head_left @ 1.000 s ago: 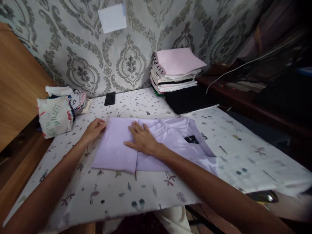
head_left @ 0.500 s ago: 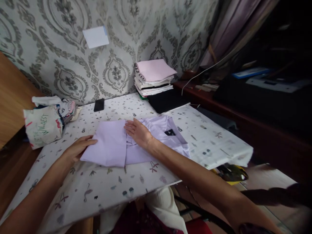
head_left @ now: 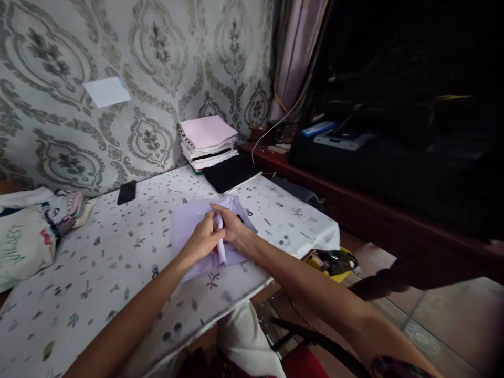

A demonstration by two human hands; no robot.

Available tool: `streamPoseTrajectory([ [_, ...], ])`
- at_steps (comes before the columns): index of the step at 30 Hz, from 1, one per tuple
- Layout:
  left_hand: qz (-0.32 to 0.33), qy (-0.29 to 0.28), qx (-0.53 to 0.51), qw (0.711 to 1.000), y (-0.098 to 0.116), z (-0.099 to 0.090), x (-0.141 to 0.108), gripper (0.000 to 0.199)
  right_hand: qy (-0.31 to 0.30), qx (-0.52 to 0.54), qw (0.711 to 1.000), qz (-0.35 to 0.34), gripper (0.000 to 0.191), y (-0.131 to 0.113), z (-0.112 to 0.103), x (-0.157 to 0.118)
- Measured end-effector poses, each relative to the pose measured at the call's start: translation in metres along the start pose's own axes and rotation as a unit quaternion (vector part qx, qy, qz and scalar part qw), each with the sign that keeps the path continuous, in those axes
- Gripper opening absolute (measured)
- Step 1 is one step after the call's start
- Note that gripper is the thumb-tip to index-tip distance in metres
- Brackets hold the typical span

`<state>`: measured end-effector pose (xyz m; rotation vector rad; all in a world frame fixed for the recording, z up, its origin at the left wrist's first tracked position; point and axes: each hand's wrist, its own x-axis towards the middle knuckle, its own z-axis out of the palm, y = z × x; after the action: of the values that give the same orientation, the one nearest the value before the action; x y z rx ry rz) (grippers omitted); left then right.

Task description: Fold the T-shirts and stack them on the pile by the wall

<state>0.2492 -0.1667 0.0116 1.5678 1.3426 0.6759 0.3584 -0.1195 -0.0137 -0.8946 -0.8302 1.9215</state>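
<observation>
A lavender shirt (head_left: 185, 220) lies partly folded on the patterned tablecloth, with its collar end toward the right. A fold of the cloth stands up in the middle, between my two hands. My left hand (head_left: 205, 235) is closed on this raised fold from the left. From the other side my right hand (head_left: 231, 223) grips the same fold, its thumb near the top and most of its fingers hidden. A small dark patch shows at the collar, just beyond my right hand.
A stack of folded clothes (head_left: 208, 134), pink on top, stands by the wall with a black folded cloth (head_left: 230, 172) in front. A phone (head_left: 126, 192) lies at the back left. More clothes (head_left: 65, 207) and a printed bag (head_left: 23, 244) sit at far left. A dark cabinet edge (head_left: 354, 220) runs along the right.
My left hand has moved right from the shirt's left edge to meet my right hand, and a fold is now lifted between them. The view has turned right.
</observation>
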Motion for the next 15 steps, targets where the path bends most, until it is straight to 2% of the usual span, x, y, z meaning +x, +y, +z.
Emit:
streamPoseTrajectory([
  [3,0.008,0.005,0.007,1.0,0.005,0.008,0.001,0.044,0.015,0.059,0.997,0.046,0.023,-0.009,-0.009,-0.002],
  [6,0.011,0.013,-0.006,1.0,0.014,0.012,0.007,0.048,0.035,0.093,0.995,-0.006,0.016,-0.022,-0.013,-0.003],
  [10,0.012,-0.013,-0.051,0.999,0.025,0.03,0.017,0.05,0.063,0.111,0.991,-0.045,0.026,-0.035,-0.03,-0.005],
  [15,-0.025,-0.041,-0.074,0.996,0.026,0.049,0.016,0.056,0.09,0.111,0.988,-0.051,0.041,-0.034,-0.055,-0.007],
])
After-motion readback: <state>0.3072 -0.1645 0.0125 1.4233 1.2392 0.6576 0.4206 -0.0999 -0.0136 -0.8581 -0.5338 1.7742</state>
